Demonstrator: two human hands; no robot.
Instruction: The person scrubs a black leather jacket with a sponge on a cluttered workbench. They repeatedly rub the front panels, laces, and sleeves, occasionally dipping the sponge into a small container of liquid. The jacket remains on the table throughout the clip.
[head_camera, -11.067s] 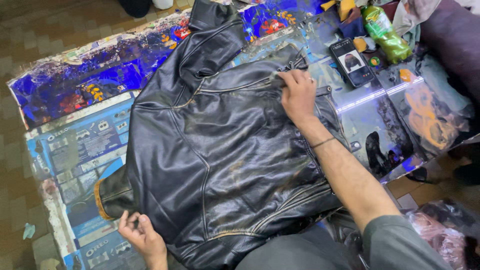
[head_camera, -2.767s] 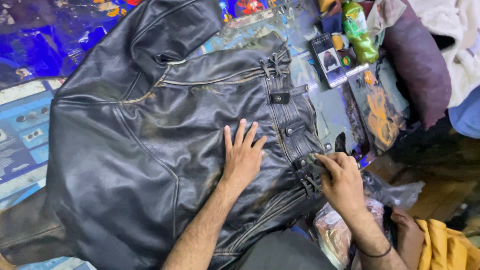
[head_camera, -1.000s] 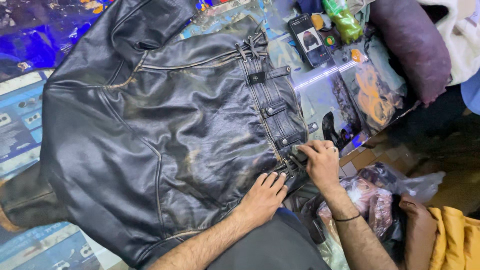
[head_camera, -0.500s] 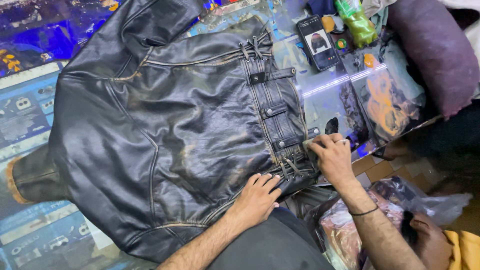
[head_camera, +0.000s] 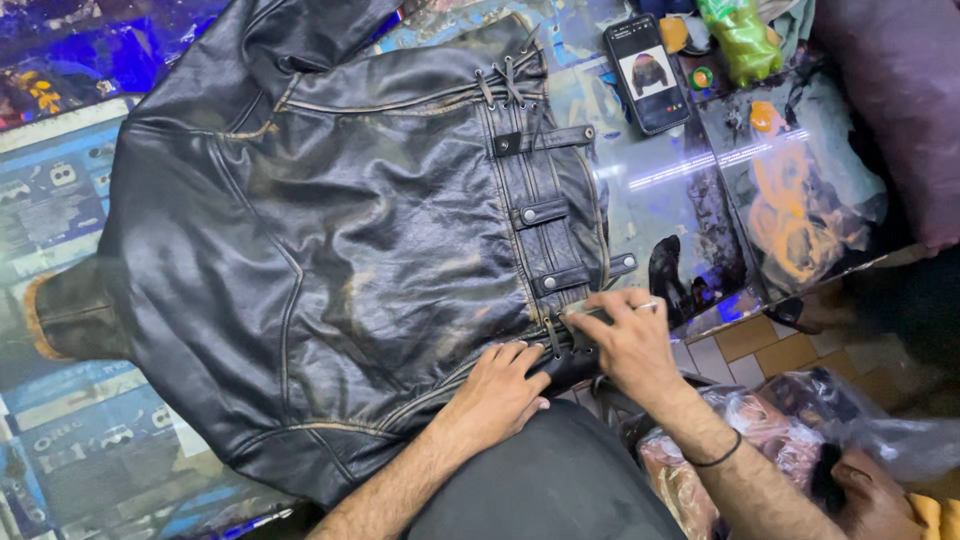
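At the near edge of the paint-stained work surface (head_camera: 700, 190), the person's right hand (head_camera: 625, 345) is curled narrowly over the laced side seam of a black leather jacket (head_camera: 330, 240), fingertips pinching something small against the leather; what it grips cannot be made out. Just beside it, touching the same hem, the left hand (head_camera: 497, 385) lies flat with fingers together, pinning the leather down. The jacket is spread back-up across most of the surface, collar toward the far left corner, a row of snap tabs (head_camera: 540, 212) running up from the hands. To work this seam well, the flat hand should keep the leather taut while the other moves in short, light passes along the laces. Beyond, near the far right edge, lie a phone (head_camera: 647, 72) and a green bottle (head_camera: 740, 38). Plastic bags (head_camera: 780, 440) sit by the person's knee.
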